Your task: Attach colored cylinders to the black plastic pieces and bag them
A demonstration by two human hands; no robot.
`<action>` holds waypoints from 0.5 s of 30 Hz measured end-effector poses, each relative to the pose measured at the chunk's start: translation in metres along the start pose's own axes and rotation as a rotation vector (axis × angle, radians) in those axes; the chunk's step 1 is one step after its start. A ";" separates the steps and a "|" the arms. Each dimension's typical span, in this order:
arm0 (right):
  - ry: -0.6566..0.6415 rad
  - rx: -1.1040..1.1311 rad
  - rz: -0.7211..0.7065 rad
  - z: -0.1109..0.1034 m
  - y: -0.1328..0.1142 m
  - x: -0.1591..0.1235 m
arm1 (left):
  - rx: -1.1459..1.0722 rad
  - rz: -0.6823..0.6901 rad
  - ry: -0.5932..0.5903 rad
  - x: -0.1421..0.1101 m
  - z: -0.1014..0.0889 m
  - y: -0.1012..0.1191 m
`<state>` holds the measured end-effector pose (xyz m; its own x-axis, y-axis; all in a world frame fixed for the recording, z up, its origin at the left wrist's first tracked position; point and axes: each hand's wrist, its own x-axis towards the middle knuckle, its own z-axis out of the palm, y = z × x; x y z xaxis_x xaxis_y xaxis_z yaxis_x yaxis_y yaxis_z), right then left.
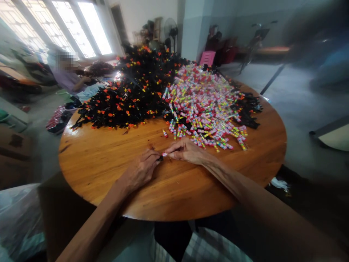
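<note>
fingers [176,146] pinching: left hand [143,167], black piece [160,158]; right hand [188,150], whitish piece [164,154]; table [180,193] gives room to near edge [180,219]

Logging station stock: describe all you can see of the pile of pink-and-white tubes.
The pile of tubes is a loose heap of slim pieces, pink, white and red with yellow and green sections; some parts look like clear plastic. They lie at mixed angles, scattered along the near edge. It rests on the round wooden table, its left side meeting black pieces with orange tips; others show on its right. The right hand is near its front edge; contact is unclear.
</note>
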<state>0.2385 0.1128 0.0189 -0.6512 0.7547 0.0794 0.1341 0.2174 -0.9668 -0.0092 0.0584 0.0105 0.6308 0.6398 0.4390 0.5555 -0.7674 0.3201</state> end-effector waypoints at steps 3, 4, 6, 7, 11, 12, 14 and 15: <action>-0.008 0.014 0.023 0.001 0.000 -0.001 | 0.001 0.023 0.008 0.000 -0.002 0.001; -0.016 0.028 0.041 0.002 0.000 -0.001 | -0.006 0.024 0.010 0.000 -0.002 0.001; -0.039 0.061 0.086 0.004 0.000 -0.001 | -0.035 0.024 -0.001 -0.001 -0.004 0.001; -0.049 0.076 0.111 0.005 0.000 -0.001 | -0.050 0.020 -0.010 -0.001 -0.005 0.001; -0.015 0.082 0.154 0.008 0.002 0.001 | -0.078 -0.070 -0.034 -0.002 -0.007 0.002; -0.006 0.078 0.147 0.009 0.003 0.001 | -0.073 -0.092 -0.031 -0.001 -0.007 0.003; -0.001 0.066 0.115 0.009 0.004 0.002 | -0.059 -0.117 -0.032 0.001 -0.007 0.005; -0.007 0.055 0.100 0.010 0.005 0.002 | -0.055 -0.119 -0.035 0.002 -0.007 0.006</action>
<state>0.2309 0.1091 0.0123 -0.6416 0.7668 -0.0198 0.1579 0.1068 -0.9817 -0.0084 0.0550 0.0193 0.5814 0.7269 0.3656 0.5977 -0.6864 0.4142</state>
